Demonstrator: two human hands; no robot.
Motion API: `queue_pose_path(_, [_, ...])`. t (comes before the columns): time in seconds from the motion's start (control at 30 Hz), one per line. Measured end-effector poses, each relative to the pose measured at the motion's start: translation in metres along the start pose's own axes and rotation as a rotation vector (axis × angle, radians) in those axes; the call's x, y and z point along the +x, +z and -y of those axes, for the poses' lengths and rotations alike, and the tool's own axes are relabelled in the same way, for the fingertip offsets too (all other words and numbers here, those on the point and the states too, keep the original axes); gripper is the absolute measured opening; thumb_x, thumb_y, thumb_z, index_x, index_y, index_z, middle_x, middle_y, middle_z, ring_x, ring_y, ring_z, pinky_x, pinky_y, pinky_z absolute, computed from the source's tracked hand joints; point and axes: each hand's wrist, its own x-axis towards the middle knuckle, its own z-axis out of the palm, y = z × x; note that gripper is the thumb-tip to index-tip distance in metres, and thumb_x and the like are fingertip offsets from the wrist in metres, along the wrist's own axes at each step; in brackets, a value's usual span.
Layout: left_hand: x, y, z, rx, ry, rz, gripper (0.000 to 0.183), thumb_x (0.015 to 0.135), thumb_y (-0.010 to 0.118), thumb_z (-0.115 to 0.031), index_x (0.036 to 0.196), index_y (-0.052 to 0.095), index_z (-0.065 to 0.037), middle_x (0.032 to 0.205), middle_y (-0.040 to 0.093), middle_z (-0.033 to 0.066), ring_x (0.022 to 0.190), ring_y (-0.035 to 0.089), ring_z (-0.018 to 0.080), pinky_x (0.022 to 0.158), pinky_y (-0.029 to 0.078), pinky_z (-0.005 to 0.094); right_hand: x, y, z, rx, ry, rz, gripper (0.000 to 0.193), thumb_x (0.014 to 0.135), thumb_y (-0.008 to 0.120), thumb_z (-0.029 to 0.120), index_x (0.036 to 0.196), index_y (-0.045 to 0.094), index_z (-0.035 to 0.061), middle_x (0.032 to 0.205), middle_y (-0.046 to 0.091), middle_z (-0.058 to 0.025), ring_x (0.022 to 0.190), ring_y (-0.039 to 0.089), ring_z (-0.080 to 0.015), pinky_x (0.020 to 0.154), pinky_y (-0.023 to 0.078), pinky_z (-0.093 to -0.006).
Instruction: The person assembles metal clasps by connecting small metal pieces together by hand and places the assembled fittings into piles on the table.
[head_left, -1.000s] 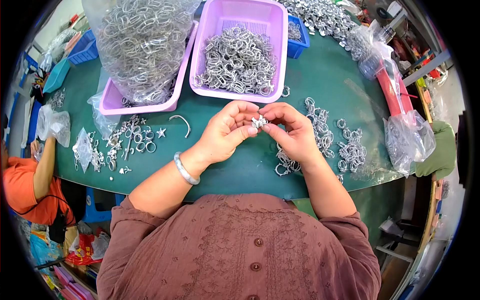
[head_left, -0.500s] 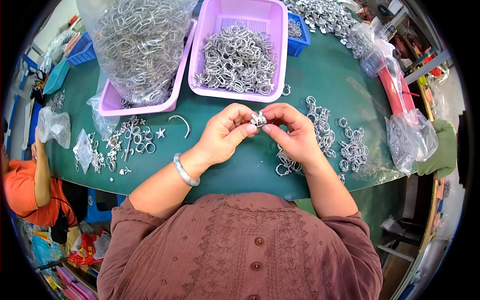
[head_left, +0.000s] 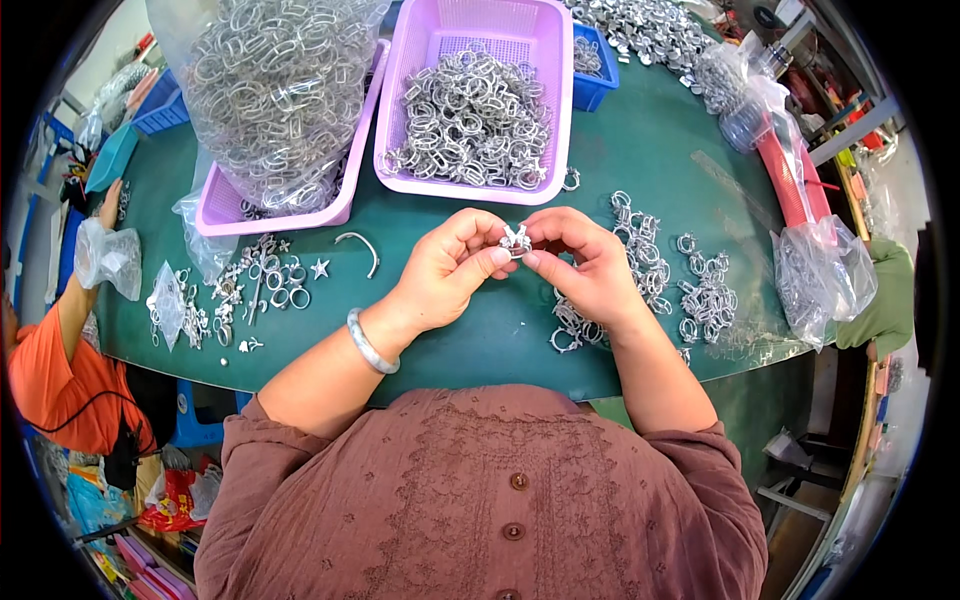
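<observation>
Between the fingertips of both hands is a small silver-grey metal ring (head_left: 515, 241) with an ornate top. My left hand (head_left: 447, 264) pinches it from the left with thumb and forefinger. From the other side my right hand (head_left: 584, 262) grips it the same way. Just beyond the hands stands a lilac plastic basket (head_left: 384, 172) holding a heap of similar rings (head_left: 470, 120). A pile of loose rings (head_left: 645, 255) lies beside my right hand, partly hidden by it. Farther right is another small pile of rings (head_left: 708, 298).
A clear bag of rings (head_left: 280, 110) fills a second lilac basket (head_left: 280, 220). Left on the green table (head_left: 330, 330) lie mixed metal pieces (head_left: 270, 275) and a curved strip (head_left: 362, 248). A co-worker in orange (head_left: 60, 370) sits at the left. A blue bin (head_left: 592, 92) stands behind.
The ring has turned slightly in my fingertips, so its top shows more upright. At the left, the co-worker's arm has reached farther forward over the table. My hands stay nearly in place.
</observation>
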Motion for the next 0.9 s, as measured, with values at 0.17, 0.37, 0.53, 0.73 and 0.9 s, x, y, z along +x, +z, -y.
queue_pose_path(0.17, [-0.001,0.000,-0.001,0.043,0.046,0.013,0.017,0.085,0.050,-0.003,0.102,0.048,-0.001,0.096,0.056,0.0077,0.085,0.056,0.0132,0.075,0.047,0.0257,0.002,-0.001,0.002,-0.050,-0.090,-0.001,0.017,0.072,0.062,-0.002,0.088,0.058,0.0005,0.092,0.057,-0.0076,0.074,0.055,-0.0120,0.063,0.045,-0.0232])
queue_pose_path(0.37, [-0.001,0.002,-0.002,0.057,0.104,0.005,0.018,0.084,0.050,0.000,0.103,0.049,-0.001,0.104,0.054,0.0076,0.091,0.054,0.0132,0.079,0.046,0.0256,0.003,-0.001,0.005,-0.196,-0.195,-0.018,0.020,0.070,0.063,-0.005,0.088,0.058,0.0014,0.092,0.057,-0.0085,0.074,0.057,-0.0141,0.063,0.046,-0.0240])
queue_pose_path(0.53, [-0.001,0.004,-0.002,0.043,0.103,0.010,0.019,0.084,0.049,0.001,0.104,0.049,-0.001,0.106,0.053,0.0076,0.094,0.053,0.0129,0.082,0.044,0.0251,0.002,-0.001,0.008,-0.216,-0.191,-0.021,0.021,0.068,0.065,-0.005,0.087,0.058,0.0018,0.092,0.057,-0.0080,0.074,0.058,-0.0140,0.062,0.047,-0.0233])
queue_pose_path(0.73, [-0.002,0.003,-0.002,0.048,0.123,0.027,0.022,0.085,0.048,0.001,0.107,0.048,-0.001,0.107,0.053,0.0075,0.095,0.053,0.0132,0.083,0.044,0.0257,0.002,0.000,0.007,-0.264,-0.233,-0.035,0.022,0.066,0.066,-0.004,0.086,0.058,0.0029,0.091,0.058,-0.0085,0.075,0.060,-0.0179,0.063,0.048,-0.0256])
queue_pose_path(0.9, [-0.002,0.010,-0.007,0.088,0.096,-0.077,0.026,0.084,0.051,0.000,0.110,0.047,-0.001,0.106,0.053,0.0079,0.093,0.053,0.0127,0.082,0.044,0.0258,0.002,-0.001,0.010,-0.341,-0.259,-0.070,0.022,0.066,0.066,-0.002,0.085,0.057,0.0039,0.091,0.058,-0.0095,0.076,0.060,-0.0226,0.063,0.048,-0.0283])
